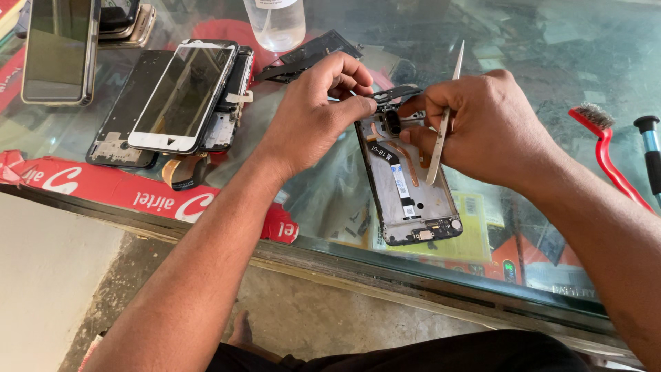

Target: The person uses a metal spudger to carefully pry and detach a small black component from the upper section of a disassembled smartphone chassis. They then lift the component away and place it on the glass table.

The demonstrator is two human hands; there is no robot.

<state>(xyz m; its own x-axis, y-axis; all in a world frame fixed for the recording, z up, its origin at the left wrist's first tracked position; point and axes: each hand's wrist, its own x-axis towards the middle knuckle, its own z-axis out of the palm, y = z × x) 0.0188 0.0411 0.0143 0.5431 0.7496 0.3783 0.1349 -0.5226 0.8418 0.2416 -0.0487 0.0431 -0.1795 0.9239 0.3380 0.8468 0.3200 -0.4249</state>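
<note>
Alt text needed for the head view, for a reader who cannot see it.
Two bare hands work on an opened phone frame lying on a glass counter: the left hand pinches a small black part at its top, the right hand holds metal tweezers. Other dismantled phones lie left, a red brush right.

Left hand pinches thin black plastic cover piece between thumb and forefinger, at top end of opened grey phone frame lying on glass countertop. Right hand steadies frame's top edge, silver metal tweezers tucked upright in closed fingers. Left of hands: white-bezelled phone screen stacked over black screen panel. Clear plastic bottle behind. Red-handled wire brush and blue-handled screwdriver at right edge.
</note>
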